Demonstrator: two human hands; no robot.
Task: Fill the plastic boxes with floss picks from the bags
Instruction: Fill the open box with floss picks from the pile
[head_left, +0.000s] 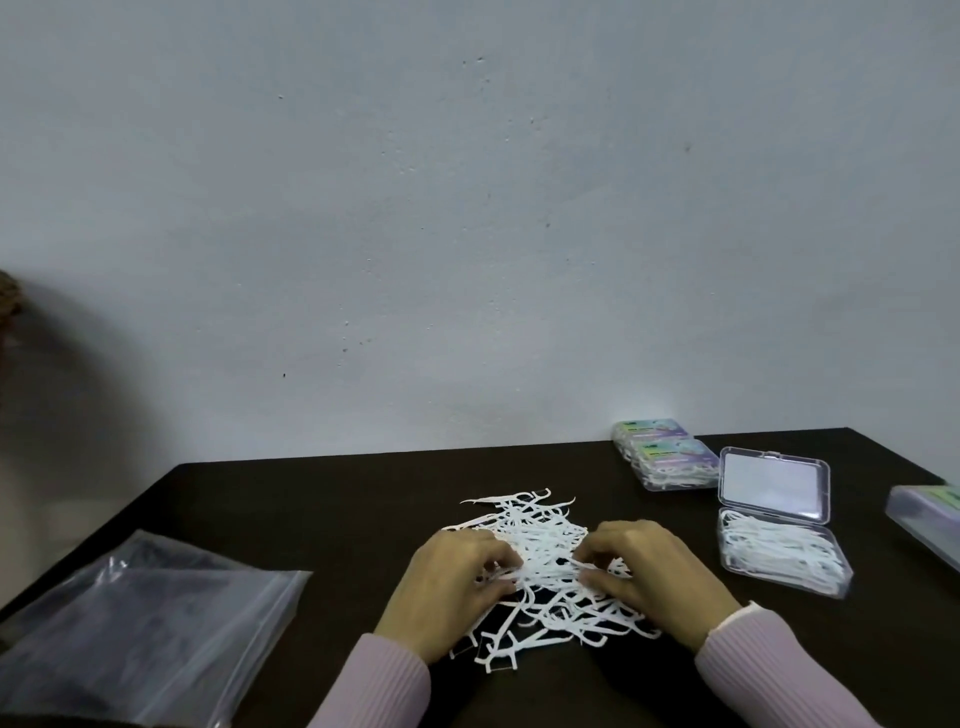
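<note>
Both hands sit mid-desk: left hand and right hand fingers curled, pinching floss picks; open box toward right edge.

table: dark matt wood-look top; floss picks: white matt plastic; open box: clear glossy plastic, lid catching glare; bags: clear glossy film, wrinkled; sleeves: pink ribbed knit; wall: matt paint, slightly pitted
</note>
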